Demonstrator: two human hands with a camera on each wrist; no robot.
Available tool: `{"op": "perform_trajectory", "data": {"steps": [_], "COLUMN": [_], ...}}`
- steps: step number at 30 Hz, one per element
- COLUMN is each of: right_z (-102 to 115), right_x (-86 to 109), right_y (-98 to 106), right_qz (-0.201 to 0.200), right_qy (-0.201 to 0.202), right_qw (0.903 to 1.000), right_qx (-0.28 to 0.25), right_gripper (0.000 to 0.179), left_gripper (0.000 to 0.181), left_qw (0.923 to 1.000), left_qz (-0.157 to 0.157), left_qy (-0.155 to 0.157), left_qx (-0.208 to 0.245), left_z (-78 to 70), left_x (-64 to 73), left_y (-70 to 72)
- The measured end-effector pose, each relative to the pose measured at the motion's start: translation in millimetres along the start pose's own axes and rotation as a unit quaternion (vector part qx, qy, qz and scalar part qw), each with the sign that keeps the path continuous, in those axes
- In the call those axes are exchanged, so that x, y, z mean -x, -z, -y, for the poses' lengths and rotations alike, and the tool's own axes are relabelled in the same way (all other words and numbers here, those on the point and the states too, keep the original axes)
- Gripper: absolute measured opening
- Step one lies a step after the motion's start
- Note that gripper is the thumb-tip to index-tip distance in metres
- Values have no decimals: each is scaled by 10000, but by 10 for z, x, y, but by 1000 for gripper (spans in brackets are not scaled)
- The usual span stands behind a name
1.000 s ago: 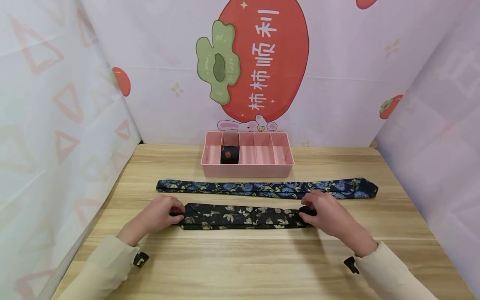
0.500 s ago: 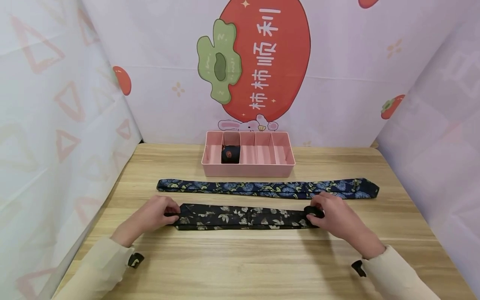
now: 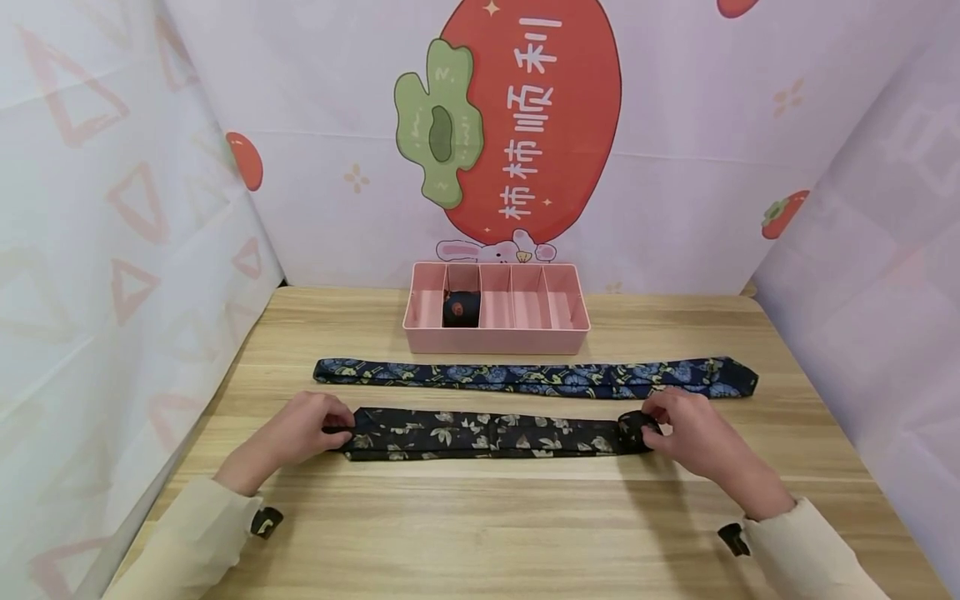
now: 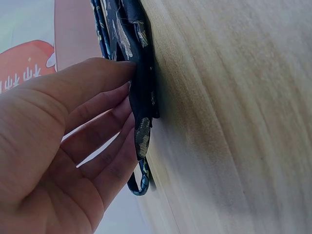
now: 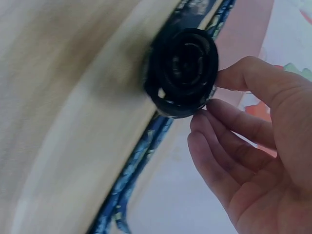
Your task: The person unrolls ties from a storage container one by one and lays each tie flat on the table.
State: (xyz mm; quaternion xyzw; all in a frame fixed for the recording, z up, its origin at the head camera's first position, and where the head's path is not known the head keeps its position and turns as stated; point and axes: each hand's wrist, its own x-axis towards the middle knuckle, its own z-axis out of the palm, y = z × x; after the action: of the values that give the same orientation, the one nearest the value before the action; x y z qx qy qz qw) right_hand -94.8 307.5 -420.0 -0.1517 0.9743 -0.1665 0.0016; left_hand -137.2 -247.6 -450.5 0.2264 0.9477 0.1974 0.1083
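A black necktie with pale flowers (image 3: 450, 433) lies across the table in front of me, its right end wound into a roll (image 3: 636, 431). My left hand (image 3: 303, 429) pinches the tie's left end between thumb and fingers; the left wrist view shows the dark cloth (image 4: 141, 92) under the thumb tip. With thumb and fingertips my right hand (image 3: 697, 437) holds the roll at its outer side. In the right wrist view the coiled layers of the roll (image 5: 185, 68) face the camera. Just behind lies a navy necktie with blue and yellow figures (image 3: 525, 377), stretched out flat.
Behind the ties stands a pink box with several compartments (image 3: 495, 342). A rolled dark necktie (image 3: 461, 309) sits in its second compartment from the left. A printed cloth backdrop (image 3: 322, 225) rises behind the wooden table (image 3: 480, 533) and along both sides.
My hands have moved apart, the left one a little left and the right one right. The flowered tie's left end has shifted left, and its roll has shifted right and shows more plainly.
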Motion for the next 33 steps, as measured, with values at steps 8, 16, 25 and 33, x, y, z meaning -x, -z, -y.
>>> {"op": "perform_trajectory", "data": {"steps": [8, 16, 25, 33], "right_z": [170, 85, -99, -110], "right_x": [-65, -24, 30, 15], "right_y": [-109, -139, -4, 18], "right_qz": [-112, -236, -170, -91], "right_qy": [347, 280, 44, -159], "right_qw": [9990, 9982, 9998, 9998], "right_qx": [243, 476, 129, 70], "right_gripper": [23, 28, 17, 15], "left_gripper": [7, 7, 7, 8], "left_qw": [10000, 10000, 9998, 9998], "left_qz": [3, -31, -89, -119], "left_qy": [67, 57, 194, 135], "left_qx": [-17, 53, -48, -72], "left_z": [-26, 82, 145, 124], "left_x": [16, 76, 149, 151], "left_y": [14, 35, 89, 106]}}
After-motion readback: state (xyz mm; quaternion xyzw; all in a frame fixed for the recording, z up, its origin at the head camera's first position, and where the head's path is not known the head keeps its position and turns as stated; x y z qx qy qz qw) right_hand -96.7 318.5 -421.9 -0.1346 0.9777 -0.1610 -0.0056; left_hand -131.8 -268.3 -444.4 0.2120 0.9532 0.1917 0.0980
